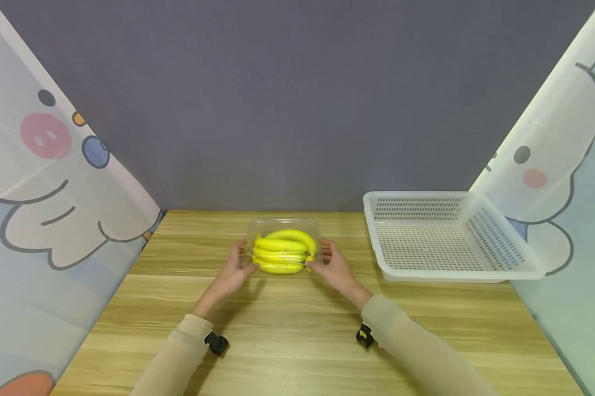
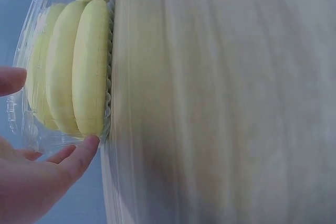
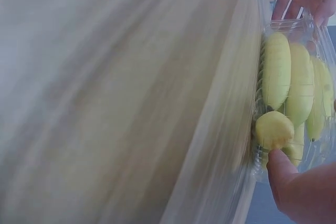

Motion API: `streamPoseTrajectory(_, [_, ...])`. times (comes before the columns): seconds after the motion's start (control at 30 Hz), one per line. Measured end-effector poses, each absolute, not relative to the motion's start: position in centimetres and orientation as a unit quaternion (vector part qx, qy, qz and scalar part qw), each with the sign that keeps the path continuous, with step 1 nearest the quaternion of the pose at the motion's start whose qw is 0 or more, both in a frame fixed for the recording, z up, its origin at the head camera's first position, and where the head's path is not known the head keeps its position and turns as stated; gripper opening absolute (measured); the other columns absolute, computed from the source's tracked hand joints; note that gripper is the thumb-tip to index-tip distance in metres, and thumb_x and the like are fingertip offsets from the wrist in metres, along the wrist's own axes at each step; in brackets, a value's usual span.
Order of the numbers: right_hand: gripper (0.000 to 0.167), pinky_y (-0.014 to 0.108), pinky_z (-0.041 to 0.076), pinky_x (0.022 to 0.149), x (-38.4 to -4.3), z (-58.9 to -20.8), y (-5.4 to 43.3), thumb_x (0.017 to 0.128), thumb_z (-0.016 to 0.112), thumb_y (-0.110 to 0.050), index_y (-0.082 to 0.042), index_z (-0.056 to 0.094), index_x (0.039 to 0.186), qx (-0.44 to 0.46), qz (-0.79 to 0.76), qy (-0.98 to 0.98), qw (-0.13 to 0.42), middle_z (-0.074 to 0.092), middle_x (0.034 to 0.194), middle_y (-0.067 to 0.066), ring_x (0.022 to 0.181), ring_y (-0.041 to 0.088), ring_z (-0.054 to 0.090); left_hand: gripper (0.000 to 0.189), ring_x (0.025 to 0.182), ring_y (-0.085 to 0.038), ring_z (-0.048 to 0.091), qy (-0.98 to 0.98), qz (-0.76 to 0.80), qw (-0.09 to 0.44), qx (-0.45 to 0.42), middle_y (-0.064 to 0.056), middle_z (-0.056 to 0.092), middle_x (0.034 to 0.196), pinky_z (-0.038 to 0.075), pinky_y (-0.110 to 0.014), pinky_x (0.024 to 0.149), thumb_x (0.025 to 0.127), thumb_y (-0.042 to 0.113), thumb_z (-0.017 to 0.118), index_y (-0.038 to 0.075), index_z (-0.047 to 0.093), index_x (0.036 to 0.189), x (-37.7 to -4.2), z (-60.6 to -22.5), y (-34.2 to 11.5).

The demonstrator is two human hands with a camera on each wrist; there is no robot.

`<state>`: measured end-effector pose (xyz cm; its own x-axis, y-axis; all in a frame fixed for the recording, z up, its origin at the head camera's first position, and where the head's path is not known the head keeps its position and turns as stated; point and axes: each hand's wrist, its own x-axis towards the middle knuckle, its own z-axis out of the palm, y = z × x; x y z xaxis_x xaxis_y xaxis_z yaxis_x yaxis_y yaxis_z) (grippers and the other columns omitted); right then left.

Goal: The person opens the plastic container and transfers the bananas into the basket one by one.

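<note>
A clear plastic box (image 1: pixel 284 224) holds several yellow bananas (image 1: pixel 282 246) near the back middle of the wooden table. Its ribbed underside is on or very close to the tabletop in both wrist views. My left hand (image 1: pixel 235 273) grips the left end, thumb toward the front and fingers around the side. At the opposite end, my right hand (image 1: pixel 334 270) holds the box likewise, its thumb at the front corner. Through the clear wall, the bananas (image 2: pixel 86 72) show side by side in the left wrist view. Some right-hand fingers are hidden behind the box.
To the right stands a white perforated plastic basket (image 1: pixel 426 247) on the wooden table (image 1: pixel 287 341). A dark grey panel (image 1: pixel 287 110) rises behind the table. Cartoon-printed curtains (image 1: pixel 40 187) hang at both sides.
</note>
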<state>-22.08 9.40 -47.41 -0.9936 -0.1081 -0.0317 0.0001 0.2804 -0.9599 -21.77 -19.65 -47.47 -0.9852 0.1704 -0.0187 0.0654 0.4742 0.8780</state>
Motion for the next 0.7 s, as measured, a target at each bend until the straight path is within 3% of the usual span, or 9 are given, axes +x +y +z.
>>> streamPoseTrajectory(0.7, [0.078, 0.055, 0.045, 0.105, -20.7, -47.4, 11.7, 0.089, 0.079, -0.019, -0.004, 0.037, 0.153, -0.021, -0.590, 0.805, 0.053, 0.052, 0.140, 0.023, 0.130, 0.040, 0.051, 0.087, 0.141, -0.047, 0.034, 0.855, 0.508, 0.060, 0.086, -0.031, 0.028, 0.154, 0.035, -0.063, 0.110, 0.098, 0.024, 0.067, 0.006, 0.010, 0.161, -20.9, -47.7, -17.7])
